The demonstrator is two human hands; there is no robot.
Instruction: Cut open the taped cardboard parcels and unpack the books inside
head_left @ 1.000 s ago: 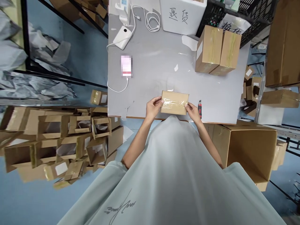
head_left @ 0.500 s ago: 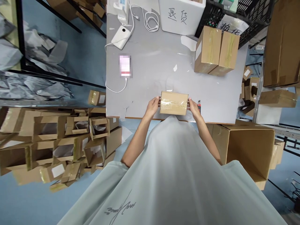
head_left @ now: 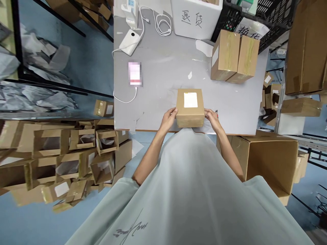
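Observation:
A small cardboard box (head_left: pixel 190 114) with a white label on its upper face is at the front edge of the grey table (head_left: pixel 163 75). My left hand (head_left: pixel 169 119) grips its left side, the fingertips on the cardboard. On the opposite side my right hand (head_left: pixel 212 118) holds the box between thumb and fingers. Just beside my right hand, a utility knife (head_left: pixel 217 113) with some red on it lies mostly hidden behind the fingers.
Two taped cardboard boxes (head_left: pixel 225 55) stand at the back right, by a black crate (head_left: pixel 277 25) and a white bin (head_left: pixel 195 18). A phone (head_left: pixel 135 73) on a cable and a white power bank (head_left: pixel 130 42) lie on the left. Below right is a large open carton (head_left: pixel 270 163).
The box has been turned over between my hands: its taped face was up before, and now the face with the white label shows.

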